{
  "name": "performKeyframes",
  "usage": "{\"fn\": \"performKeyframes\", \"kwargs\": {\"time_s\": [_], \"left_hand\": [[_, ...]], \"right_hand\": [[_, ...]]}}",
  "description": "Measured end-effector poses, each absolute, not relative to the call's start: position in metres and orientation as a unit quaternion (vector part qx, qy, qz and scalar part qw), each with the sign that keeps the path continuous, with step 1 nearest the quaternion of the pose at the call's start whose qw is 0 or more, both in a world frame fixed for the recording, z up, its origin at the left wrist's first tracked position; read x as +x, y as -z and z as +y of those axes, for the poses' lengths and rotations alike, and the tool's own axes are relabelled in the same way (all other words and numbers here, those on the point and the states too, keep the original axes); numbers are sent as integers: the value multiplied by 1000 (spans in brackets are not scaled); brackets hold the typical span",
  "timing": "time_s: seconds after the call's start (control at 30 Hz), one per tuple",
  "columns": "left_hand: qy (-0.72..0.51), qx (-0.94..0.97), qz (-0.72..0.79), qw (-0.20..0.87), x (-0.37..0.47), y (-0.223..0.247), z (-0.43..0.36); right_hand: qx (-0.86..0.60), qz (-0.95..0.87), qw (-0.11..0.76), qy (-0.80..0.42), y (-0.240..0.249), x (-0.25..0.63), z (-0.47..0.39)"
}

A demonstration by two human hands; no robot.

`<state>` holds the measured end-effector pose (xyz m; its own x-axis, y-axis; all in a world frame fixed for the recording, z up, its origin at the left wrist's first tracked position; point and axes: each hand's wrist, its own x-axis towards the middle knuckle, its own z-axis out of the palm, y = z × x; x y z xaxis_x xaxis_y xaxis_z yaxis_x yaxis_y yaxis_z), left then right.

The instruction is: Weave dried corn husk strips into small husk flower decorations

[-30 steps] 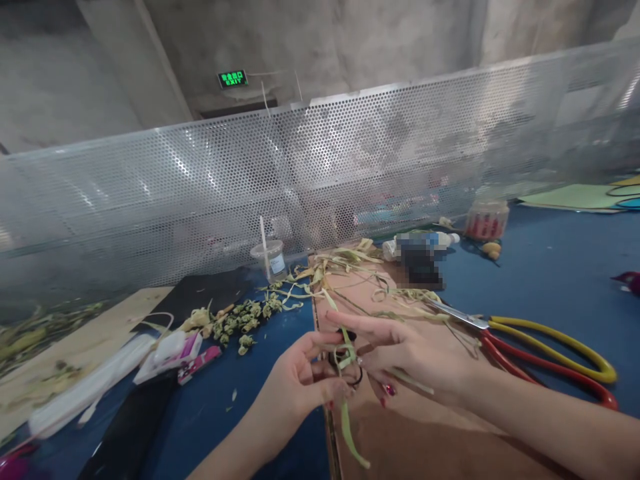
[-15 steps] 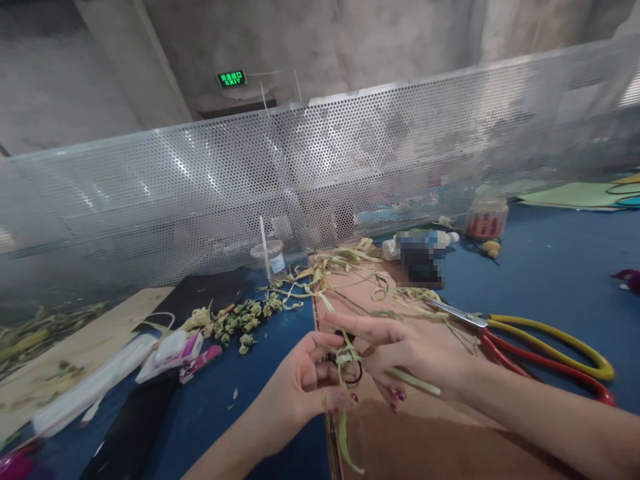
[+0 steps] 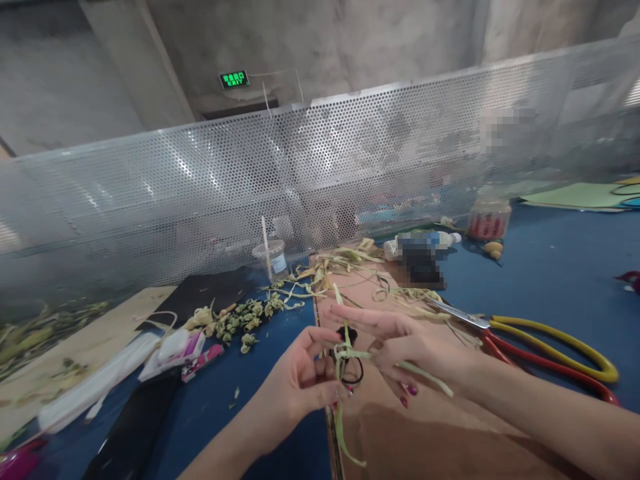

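My left hand (image 3: 307,377) pinches a small bundle of pale green leaf strips (image 3: 342,355) over the left edge of the brown board (image 3: 425,440). A dark piece and a black loop (image 3: 358,372) sit at the bundle. One strip hangs below my left fingers, and another points up. To the right, my right hand (image 3: 410,343) has its thumb and fingers closed on a strip that runs out of the bundle, its tail (image 3: 430,377) passing under the palm. The index finger of my right hand stretches toward the bundle's top.
Scissors (image 3: 545,340) with red and yellow handles lie right of my right hand. Dried leaf strips (image 3: 345,257) cover the board's far end. Left are small green buds (image 3: 245,320), a lidded cup (image 3: 271,260) and a black object (image 3: 135,420). A perforated screen (image 3: 320,160) stands behind.
My right hand has drawn slightly right and away from the bundle, with the strip stretched between the hands. More of the dark piece and the upright strip shows now.
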<state>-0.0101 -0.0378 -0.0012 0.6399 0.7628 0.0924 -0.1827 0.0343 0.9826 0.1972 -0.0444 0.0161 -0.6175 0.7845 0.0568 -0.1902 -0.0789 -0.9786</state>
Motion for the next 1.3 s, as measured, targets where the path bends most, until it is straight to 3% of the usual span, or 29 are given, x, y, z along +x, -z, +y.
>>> {"fn": "performKeyframes", "kwargs": {"time_s": [0.37,0.53,0.7,1.3], "left_hand": [[-368,610,234,662,-10,-2,-38],[-347,636,247,644,-10,-1,-38],[-332,644,252,642,-10,0,-39],[-313,626,289,653,-7,-6,-38]], "right_hand": [[-260,-600,330,-681,-19,201,-41],[-364,-677,329,-548,-26,194,-48],[-358,-720,365,-469,-16,187,-46],[-307,-701,307,-566,-24,188,-45]]}}
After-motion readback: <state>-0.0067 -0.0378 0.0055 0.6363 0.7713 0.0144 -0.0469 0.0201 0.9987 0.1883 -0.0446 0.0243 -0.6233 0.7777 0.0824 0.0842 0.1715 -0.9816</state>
